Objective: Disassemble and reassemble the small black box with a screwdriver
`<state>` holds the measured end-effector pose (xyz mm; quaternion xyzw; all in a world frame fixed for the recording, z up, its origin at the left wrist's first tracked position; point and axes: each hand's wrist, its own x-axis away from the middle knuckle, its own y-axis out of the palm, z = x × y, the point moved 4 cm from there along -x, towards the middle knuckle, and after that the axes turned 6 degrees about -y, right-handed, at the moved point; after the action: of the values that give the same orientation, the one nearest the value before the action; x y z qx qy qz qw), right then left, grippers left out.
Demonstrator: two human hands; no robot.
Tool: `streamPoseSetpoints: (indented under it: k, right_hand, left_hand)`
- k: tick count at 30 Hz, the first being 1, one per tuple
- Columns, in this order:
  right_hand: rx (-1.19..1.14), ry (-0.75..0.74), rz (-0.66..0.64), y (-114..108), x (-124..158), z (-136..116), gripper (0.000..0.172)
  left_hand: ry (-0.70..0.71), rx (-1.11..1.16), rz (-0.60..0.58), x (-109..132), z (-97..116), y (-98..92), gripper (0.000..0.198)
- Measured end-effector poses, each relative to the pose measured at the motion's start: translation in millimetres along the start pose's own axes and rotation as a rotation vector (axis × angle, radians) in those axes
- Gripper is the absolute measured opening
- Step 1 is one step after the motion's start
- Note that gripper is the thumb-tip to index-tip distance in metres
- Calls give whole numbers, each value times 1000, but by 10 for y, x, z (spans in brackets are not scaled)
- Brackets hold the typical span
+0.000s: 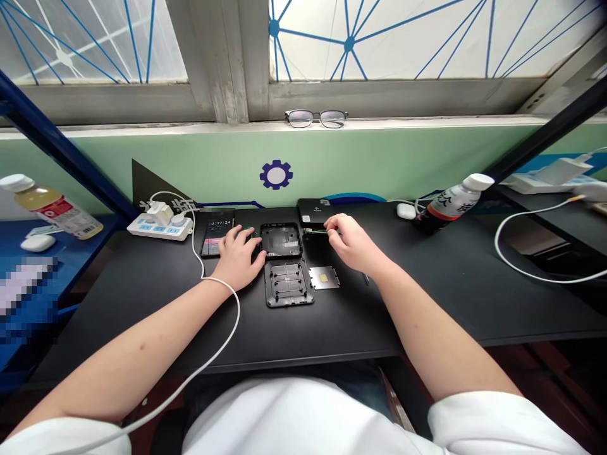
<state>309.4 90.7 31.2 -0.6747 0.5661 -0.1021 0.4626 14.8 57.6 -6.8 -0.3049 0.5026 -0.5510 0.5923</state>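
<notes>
My right hand (348, 239) pinches a thin green circuit board (313, 231), seen nearly edge-on, just above the desk. My left hand (239, 258) lies with fingers spread at the left side of an open black plastic housing (281, 240); a bit of something green shows behind its fingers, mostly hidden. Below the housing is a black cover (289, 283) with its ribbed inside facing up. A silver metal plate (324, 277) with a yellowish square touches or nearly touches the cover's right edge. Behind the circuit board sits a closed black box (313, 212).
A phone (215, 232) showing digits lies left of my left hand, beside a white power strip (160, 226). A white cable (237, 316) crosses over my left forearm. A bottle (455, 202) and a white charger (405, 210) stand at the back right. Glasses (317, 118) rest on the sill.
</notes>
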Motion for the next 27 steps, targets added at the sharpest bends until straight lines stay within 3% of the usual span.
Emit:
streamPoseSetpoints:
  k: [5, 12, 18, 27]
  right_hand:
    - [-159, -15, 99, 28, 19, 23, 9]
    - [-136, -379, 213, 328, 147, -368, 7]
    - [111, -541, 135, 671, 67, -551, 13]
    - [254, -522, 31, 891, 2, -526, 18]
  left_hand:
    - [5, 0, 7, -2, -5, 12, 38]
    - [18, -11, 18, 1, -11, 31, 39]
    - [16, -15, 30, -7, -7, 37, 37]
    - [21, -21, 26, -8, 3, 39, 41]
